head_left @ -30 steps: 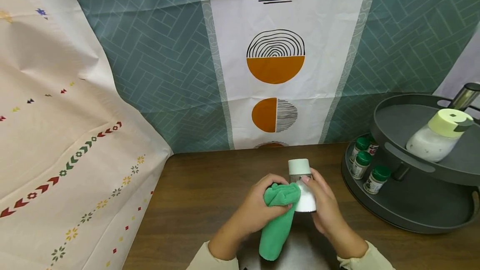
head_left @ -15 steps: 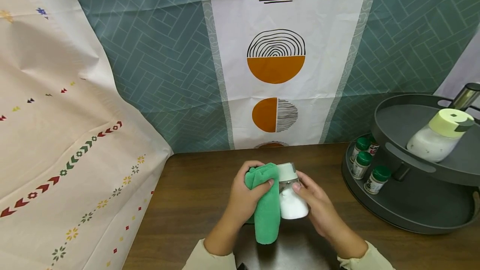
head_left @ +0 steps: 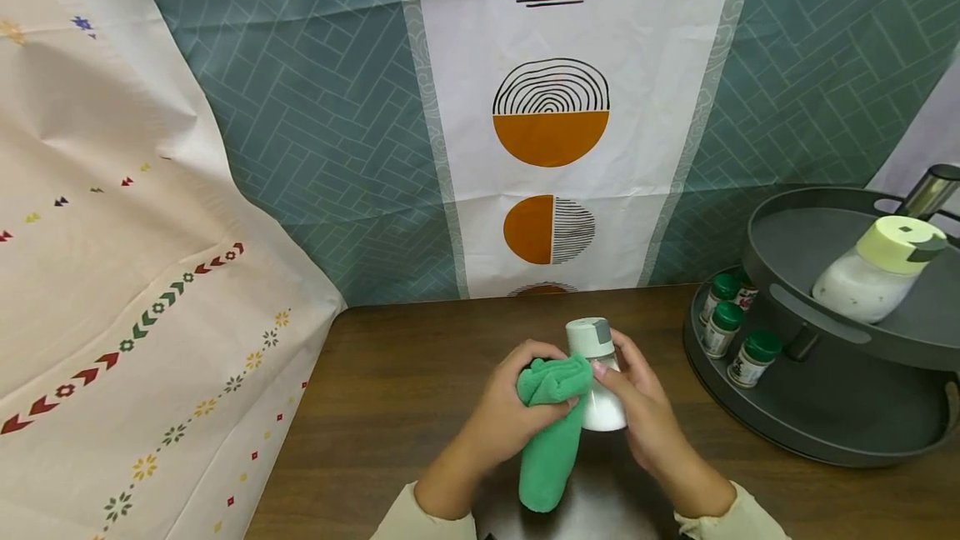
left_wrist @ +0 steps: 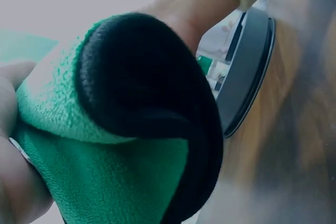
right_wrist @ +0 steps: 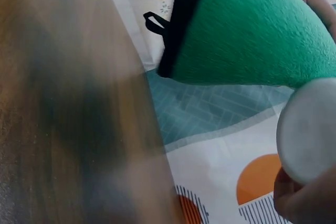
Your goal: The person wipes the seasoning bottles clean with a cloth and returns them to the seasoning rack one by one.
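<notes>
My left hand [head_left: 510,407] grips a folded green cloth [head_left: 553,457], its thumb across the front. In the left wrist view the cloth [left_wrist: 110,177] hangs in a loop with a dark edging. My right hand [head_left: 648,407] holds a clear shaker bottle [head_left: 603,402] with white contents and a pale lid with a grey patch. The bottle is nearly upright above the table, and the cloth overlaps its left side. From the right wrist view, the bottle's round white base [right_wrist: 310,129] shows beside the green cloth [right_wrist: 247,35].
A dark two-tier turntable rack [head_left: 825,432] stands at the right. Several green-capped spice jars [head_left: 748,361] sit on its lower tier; a yellow-lidded bottle [head_left: 877,273] and a metal-topped item [head_left: 930,190] are on the upper one. Patterned cloth [head_left: 337,123] hangs behind the wooden table [head_left: 375,407].
The cloth and bottle swung left and the bottle tilted half a second ago; both are now back to the right, the bottle more upright. The lid's grey patch now faces forward.
</notes>
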`<action>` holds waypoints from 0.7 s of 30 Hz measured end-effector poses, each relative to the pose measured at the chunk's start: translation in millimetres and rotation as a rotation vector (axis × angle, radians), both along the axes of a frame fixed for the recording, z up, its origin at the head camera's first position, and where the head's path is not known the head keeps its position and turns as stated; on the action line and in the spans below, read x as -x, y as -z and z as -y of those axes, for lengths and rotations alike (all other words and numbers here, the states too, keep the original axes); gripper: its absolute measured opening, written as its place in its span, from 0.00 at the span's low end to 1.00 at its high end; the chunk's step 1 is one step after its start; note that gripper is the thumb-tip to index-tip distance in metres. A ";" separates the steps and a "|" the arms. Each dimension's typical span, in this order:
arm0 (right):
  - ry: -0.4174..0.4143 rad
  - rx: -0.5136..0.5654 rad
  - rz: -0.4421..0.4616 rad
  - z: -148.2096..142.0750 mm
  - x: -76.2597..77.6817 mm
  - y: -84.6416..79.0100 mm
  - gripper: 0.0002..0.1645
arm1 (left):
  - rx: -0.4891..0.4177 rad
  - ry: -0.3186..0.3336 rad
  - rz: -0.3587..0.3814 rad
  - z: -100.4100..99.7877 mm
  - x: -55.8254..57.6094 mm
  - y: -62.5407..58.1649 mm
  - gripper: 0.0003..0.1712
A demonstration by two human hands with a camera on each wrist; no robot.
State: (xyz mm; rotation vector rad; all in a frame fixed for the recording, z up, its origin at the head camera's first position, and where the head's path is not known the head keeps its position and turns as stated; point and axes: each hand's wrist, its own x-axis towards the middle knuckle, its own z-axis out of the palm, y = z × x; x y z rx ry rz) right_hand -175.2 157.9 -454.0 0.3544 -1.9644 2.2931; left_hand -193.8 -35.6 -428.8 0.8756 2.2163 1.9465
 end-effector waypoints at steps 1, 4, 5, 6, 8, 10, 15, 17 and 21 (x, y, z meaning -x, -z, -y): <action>0.026 -0.001 -0.001 -0.7 0.5 -0.6 0.25 | 0.019 0.024 -0.005 -1.4 -0.9 0.8 0.22; 0.091 0.026 -0.013 -2.7 2.1 -3.1 0.26 | 0.066 0.079 0.001 -5.1 -3.4 3.3 0.22; 0.108 0.045 -0.017 -3.5 2.5 -4.0 0.26 | 0.078 0.092 0.003 -6.1 -4.1 4.0 0.22; 0.124 0.065 -0.020 -4.5 2.9 -4.9 0.26 | 0.086 0.104 0.010 -6.9 -4.8 4.5 0.23; 0.154 0.114 -0.034 -6.4 3.1 -7.3 0.25 | 0.089 0.121 0.027 -8.0 -5.6 5.7 0.23; 0.181 0.169 -0.049 -8.9 3.7 -10.0 0.24 | 0.089 0.124 0.046 -9.0 -5.6 6.6 0.22; 0.224 0.308 -0.057 -15.3 5.7 -16.4 0.23 | 0.055 0.071 0.128 -10.4 -4.2 6.8 0.22; 0.222 0.350 -0.041 -16.5 5.9 -17.9 0.22 | 0.036 0.036 0.154 -10.6 -4.2 5.8 0.22; 0.197 0.393 0.000 -15.3 5.5 -17.4 0.15 | -0.014 -0.017 0.170 -11.0 -4.3 3.8 0.23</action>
